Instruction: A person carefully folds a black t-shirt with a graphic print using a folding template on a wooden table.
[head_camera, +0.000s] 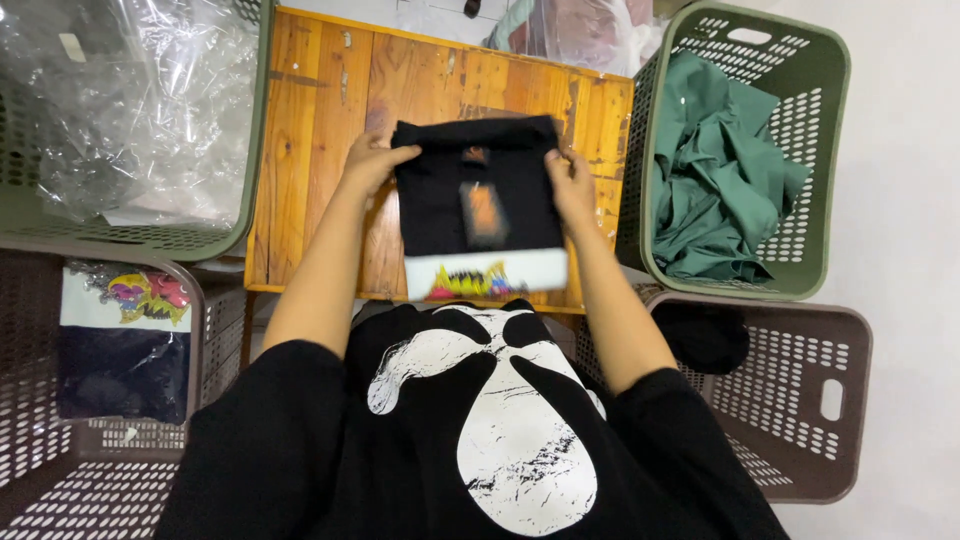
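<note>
Nearest the camera is the person's own black shirt (470, 440) with a large white skull print. To its left a brown basket (60, 500) holds a bagged dark garment (122, 345) with a colourful print, and to its right another brown basket (800, 400) holds a bit of black cloth (705, 335).

Just beyond the chest, both forearms reach onto the wooden desk (310, 130). The left hand (372, 160) grips the left edge of a folded black garment (480, 205), thumb on top, and the right hand (572, 185) grips its right edge in the same way. The garment lies flat on the desk's near half, with a white strip carrying a colourful print along its near edge and a blurred orange tag at its middle.

Farther off, a green basket (810, 90) on the right holds crumpled green cloth (720, 170), and a green basket (250, 150) on the left holds clear plastic bags (120, 100).
</note>
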